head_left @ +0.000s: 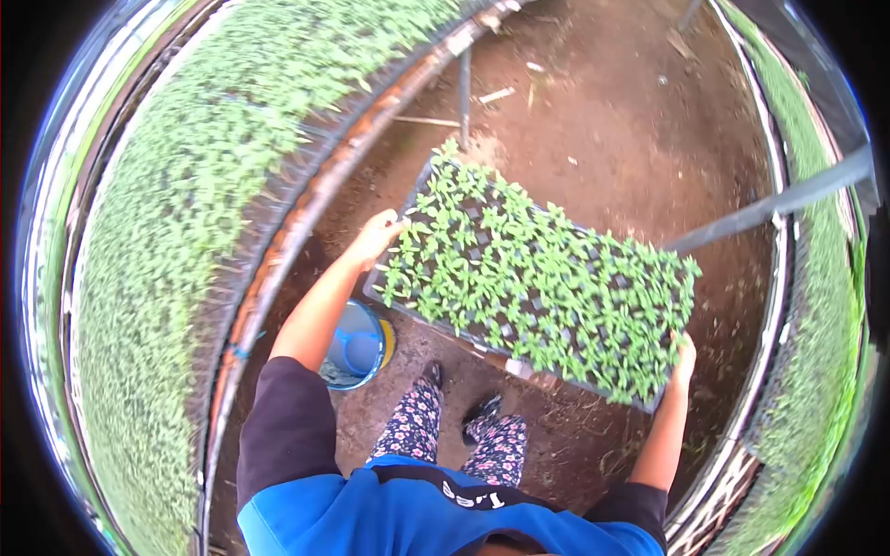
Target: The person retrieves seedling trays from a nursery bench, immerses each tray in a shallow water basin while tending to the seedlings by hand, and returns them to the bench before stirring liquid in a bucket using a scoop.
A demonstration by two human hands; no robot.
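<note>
A black seedling tray [414, 313] full of small green seedlings [538, 269] is held out in front of me, above the dirt floor. It slants in view, its left end higher up than its right. My left hand [378, 236] grips the left short edge, fingers partly hidden by the rim. At the opposite end, my right hand [683, 361] is closed round the edge near the lower right corner, with its fingers mostly behind the tray and leaves. A few dark cells show between the plants.
A long bench of dense seedlings [167, 232] curves along my left, edged by a rail [306, 199]. Beside my feet stands a blue bucket [357, 347] with a smaller blue vessel inside. A grey post [769, 204] slants in from the right, near another planted bench [816, 306].
</note>
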